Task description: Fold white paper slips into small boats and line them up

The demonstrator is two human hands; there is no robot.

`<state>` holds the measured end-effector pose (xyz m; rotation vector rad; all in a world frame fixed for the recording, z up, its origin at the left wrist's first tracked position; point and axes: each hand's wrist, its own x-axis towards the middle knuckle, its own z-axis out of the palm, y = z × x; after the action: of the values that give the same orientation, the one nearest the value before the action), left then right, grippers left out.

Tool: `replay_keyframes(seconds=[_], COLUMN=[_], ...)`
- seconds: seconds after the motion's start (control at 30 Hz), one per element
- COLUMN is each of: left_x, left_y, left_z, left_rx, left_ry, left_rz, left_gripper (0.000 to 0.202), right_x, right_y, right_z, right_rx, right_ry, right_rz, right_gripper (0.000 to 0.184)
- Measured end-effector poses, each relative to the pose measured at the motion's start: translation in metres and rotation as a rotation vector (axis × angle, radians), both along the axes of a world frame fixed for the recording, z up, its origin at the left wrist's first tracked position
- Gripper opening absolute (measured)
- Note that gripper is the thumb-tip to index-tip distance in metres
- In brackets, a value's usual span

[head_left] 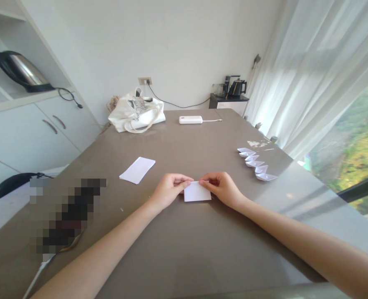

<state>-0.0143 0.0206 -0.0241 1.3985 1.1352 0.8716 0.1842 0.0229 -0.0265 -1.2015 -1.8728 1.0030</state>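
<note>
Left hand (pixel 168 189), right hand (pixel 223 188), fingers (pixel 186 182) pinching far edge of paper (pixel 198 194)

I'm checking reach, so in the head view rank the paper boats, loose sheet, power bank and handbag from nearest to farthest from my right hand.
1. paper boats, just right of the right hand
2. loose sheet, left, beyond the left hand
3. power bank, far middle of the table
4. handbag, far left end

**Bright room, grey counter (pixel 184 249)**

Plain white walls (pixel 177 41) rise behind the counter. White cabinets (pixel 25 137) and an open shelf (pixel 18 101) (a steel kettle (pixel 22 70) sits on it) fill the left; sheer curtains (pixel 305 70) and a window (pixel 358 141) showing greenery brighten the right.
</note>
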Motion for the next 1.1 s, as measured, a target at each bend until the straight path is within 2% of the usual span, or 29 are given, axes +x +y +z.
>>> replay_keyframes(seconds=[0.27, 0.57, 0.87, 1.1], left_x=[0.0017, 0.0034, 0.0032, 0.0034], left_y=[-0.0020, -0.0030, -0.0020, -0.0015], left_z=[0.0037, 0.0027, 0.0008, 0.0000], left_rx=[-0.036, 0.066, -0.009, -0.018], left_ry=[0.007, 0.096, 0.016, 0.035], left_rz=[-0.007, -0.036, -0.059, -0.062], left_gripper=[0.026, 0.031, 0.032, 0.030], right_x=[0.0007, -0.0024, -0.0023, -0.0025], right_y=[0.0004, -0.0030, -0.0030, -0.0014], right_z=[0.0011, 0.0031, 0.0017, -0.0001], right_rx=[-0.052, -0.045, -0.036, -0.047], right_ry=[0.074, 0.080, 0.075, 0.085], right_rz=[0.036, 0.022, 0.009, 0.018], right_gripper=[0.029, 0.026, 0.023, 0.022])
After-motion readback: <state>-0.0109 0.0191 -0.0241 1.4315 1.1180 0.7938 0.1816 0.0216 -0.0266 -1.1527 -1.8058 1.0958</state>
